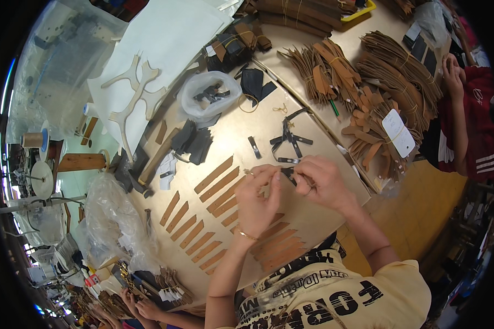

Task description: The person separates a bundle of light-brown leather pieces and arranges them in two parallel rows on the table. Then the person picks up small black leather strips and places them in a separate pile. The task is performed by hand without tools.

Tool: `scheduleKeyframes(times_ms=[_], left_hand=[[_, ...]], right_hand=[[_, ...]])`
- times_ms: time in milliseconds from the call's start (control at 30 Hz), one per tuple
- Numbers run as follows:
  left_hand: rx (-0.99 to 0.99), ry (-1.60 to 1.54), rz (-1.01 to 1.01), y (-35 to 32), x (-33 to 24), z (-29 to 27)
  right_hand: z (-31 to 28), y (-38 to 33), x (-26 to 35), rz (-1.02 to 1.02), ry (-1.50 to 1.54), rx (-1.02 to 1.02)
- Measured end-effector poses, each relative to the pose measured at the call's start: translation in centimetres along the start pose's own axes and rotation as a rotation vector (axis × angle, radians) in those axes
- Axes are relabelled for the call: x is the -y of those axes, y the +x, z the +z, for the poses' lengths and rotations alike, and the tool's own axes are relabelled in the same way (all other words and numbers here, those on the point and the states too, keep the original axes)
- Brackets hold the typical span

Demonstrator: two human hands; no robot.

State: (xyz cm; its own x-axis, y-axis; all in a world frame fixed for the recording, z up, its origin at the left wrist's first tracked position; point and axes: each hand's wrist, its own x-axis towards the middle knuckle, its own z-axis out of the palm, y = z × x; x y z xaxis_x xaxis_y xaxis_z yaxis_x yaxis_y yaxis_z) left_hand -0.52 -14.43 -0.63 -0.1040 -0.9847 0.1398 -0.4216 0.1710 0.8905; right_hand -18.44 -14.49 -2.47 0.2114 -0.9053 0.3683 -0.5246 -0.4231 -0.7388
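Your left grip (279, 173) and right grip (297, 176) both pinch a small black piece (287, 172) over the desk (228, 143), near brown strips (214, 174).

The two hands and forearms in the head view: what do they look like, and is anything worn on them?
They are a person's, without gloves. The left hand has a thin, gold-coloured bracelet at its wrist; the right hand shows none. Both forearms are uncovered. The pale-yellow fabric shirt, printed with large black lettering, has a short right sleeve.
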Motion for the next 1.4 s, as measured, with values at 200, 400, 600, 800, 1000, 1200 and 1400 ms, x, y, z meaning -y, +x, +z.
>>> scheduleKeyframes(times_ms=[200, 400, 600, 800, 1000, 1200, 1400], left_hand=[[-0.281, 0.092, -0.035, 1.8, 2.1, -1.8], [-0.118, 0.222, 0.094, 2.4, 4.2, 0.1], [-0.165, 0.229, 0.11, -0.8, 3.9, 0.6], [-0.083, 0.055, -0.063, -3.2, 2.6, 0.4], [0.093, -0.388, -0.312, -3.8, 1.6, 0.2], [0.088, -0.47, -0.25, -3.8, -0.2, -0.3], [0.023, -0.395, -0.186, -3.7, -1.1, -0.1]], right_hand=[[-1.9, -1.2, -1.5, 0.215, -0.102, 0.003], [-1.2, -2.7, -1.4, 0.472, -0.3, 0.152], [2.5, -4.6, 0.8, 0.344, -0.35, 0.057], [3.0, -5.1, 1.1, 0.295, -0.312, 0.05], [-0.2, -4.3, 1.5, 0.65, 0.552, 0.151], [-1.6, -3.5, 2.0, 0.522, 0.574, 0.144], [-1.5, -2.9, 2.6, 0.485, 0.547, 0.105]])
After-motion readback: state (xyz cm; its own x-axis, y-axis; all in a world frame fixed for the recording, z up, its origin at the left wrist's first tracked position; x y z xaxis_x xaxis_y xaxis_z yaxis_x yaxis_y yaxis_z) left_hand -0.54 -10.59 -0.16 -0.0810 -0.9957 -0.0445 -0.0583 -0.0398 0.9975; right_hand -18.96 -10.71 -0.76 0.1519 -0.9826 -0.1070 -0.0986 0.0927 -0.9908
